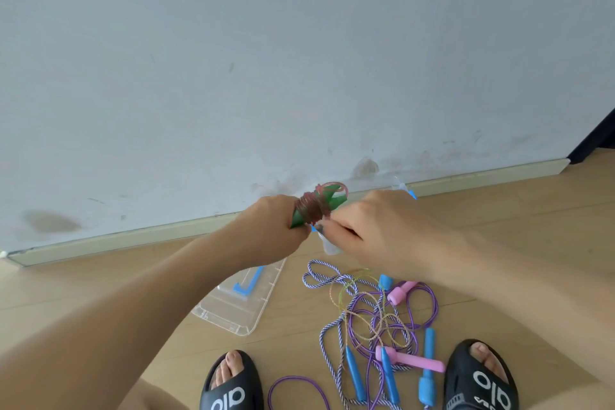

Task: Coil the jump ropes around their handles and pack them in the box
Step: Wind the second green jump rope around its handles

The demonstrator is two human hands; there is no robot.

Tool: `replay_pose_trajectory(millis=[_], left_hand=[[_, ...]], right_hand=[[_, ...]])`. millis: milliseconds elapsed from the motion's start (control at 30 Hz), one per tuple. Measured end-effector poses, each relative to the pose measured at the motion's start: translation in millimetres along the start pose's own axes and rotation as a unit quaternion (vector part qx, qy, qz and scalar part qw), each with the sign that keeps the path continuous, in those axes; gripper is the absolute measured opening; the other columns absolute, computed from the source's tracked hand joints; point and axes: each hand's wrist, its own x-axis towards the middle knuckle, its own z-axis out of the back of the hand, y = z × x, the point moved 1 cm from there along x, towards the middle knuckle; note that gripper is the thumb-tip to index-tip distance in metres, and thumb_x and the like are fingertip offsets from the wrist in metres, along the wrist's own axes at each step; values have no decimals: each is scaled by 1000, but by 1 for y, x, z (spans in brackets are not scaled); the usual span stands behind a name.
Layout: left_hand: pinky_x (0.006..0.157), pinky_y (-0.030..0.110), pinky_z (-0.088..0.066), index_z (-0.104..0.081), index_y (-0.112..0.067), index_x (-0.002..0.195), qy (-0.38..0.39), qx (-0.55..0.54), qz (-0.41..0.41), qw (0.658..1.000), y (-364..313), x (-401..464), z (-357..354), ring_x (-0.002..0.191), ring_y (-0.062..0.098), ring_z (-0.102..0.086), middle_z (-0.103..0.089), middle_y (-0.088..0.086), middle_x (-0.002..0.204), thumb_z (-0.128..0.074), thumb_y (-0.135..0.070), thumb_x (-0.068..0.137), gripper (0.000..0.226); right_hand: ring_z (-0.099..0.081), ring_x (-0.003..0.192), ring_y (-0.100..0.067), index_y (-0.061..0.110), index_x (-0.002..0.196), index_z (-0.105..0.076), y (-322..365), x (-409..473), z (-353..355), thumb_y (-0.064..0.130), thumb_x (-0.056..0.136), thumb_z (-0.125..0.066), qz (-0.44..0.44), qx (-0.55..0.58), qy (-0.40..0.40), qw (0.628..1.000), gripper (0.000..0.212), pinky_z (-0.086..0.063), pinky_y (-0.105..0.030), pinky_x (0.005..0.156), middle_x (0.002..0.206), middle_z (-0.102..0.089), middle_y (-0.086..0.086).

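Observation:
My left hand (pixel 273 226) grips a pair of green handles (pixel 324 201) held together, with a reddish-pink rope (pixel 311 208) coiled around their middle and a loop sticking out at the top. My right hand (pixel 369 226) pinches the rope just below the coil. Both hands are raised above the floor near the wall. On the floor below lies a tangle of jump ropes (pixel 372 316): purple and striped cords, blue handles (pixel 354 373) and pink handles (pixel 411 359). The clear plastic box (pixel 332 248) is mostly hidden behind my right hand.
A clear plastic lid (pixel 233 306) with blue clips lies on the wooden floor at centre left. My feet in black slippers (pixel 229 383) (pixel 479 376) flank the rope pile. A white wall with a baseboard (pixel 133 236) runs close behind.

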Motion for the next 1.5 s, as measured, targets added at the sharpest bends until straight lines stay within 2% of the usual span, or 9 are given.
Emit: replay_pose_trajectory(millis=[100,300,533,733,867,1100,1233,1367,1500], left_hand=[[52,28,-37,-45,-26,69,1,56,-42,998,-5,-6,-6,62,18,-52,-54,-4,66,-50,-29,92,24],[58,30,-47,-62,-36,110,-2,141,-106,984,-13,-11,-1,65,16,-57,-60,-5,76,-44,-37,95,24],[45,24,-28,-57,-21,103,-1,212,-156,965,-21,-18,-2,50,10,-40,-46,-3,63,-45,-36,98,20],[57,34,-40,-38,-25,88,11,228,-162,960,-15,-21,7,60,21,-47,-45,-4,65,-45,-39,98,19],[61,34,-38,-36,-24,91,-6,263,-169,950,-13,-20,7,66,24,-46,-34,-7,64,-45,-39,97,18],[62,34,-41,-47,-23,110,-39,226,-217,949,-17,-26,3,78,25,-59,-57,-7,87,-48,-30,94,18],[65,30,-41,-43,-29,104,-49,152,-224,962,-22,-32,7,75,17,-55,-42,-15,79,-55,-46,86,28],[69,25,-39,-37,-46,93,-13,73,-170,983,-31,-36,8,79,1,-51,-48,-20,84,-38,-80,79,37],[62,20,-34,-41,-48,84,-58,58,-195,977,-35,-33,9,74,-2,-52,-50,-23,79,-37,-73,84,25]], right_hand=[[-26,41,-23,17,51,-31,-4,8,7,45,91,-44,29,-27,-36,999,50,-9,-23,44,40,-16,1],[-27,48,-25,13,54,-31,-19,22,13,51,92,-42,58,-23,-79,995,54,-10,-26,47,42,-22,-4],[-23,46,-21,15,54,-31,-22,29,14,61,86,-46,25,5,-96,995,58,-13,-25,46,42,-19,-3],[-33,46,-15,12,55,-38,-26,28,4,48,88,-60,-57,177,-2,983,54,-28,-30,49,45,-33,2],[-45,51,-8,19,75,-51,-26,29,2,56,84,-59,-92,223,35,970,39,-43,-30,57,63,-60,1],[-47,56,-18,9,82,-63,-17,21,-7,67,95,-33,-203,338,224,891,67,-36,-29,53,66,-62,-11],[-48,66,-22,8,87,-68,-16,20,-10,82,83,-27,-235,381,240,861,84,-31,-39,61,73,-69,-13],[-41,54,-20,5,93,-67,-12,16,-4,78,89,-23,-241,372,238,864,85,-27,-21,45,63,-54,-5],[-38,56,-19,3,89,-65,-14,16,0,84,84,-19,-240,392,253,851,93,-25,-27,49,64,-56,-1]])
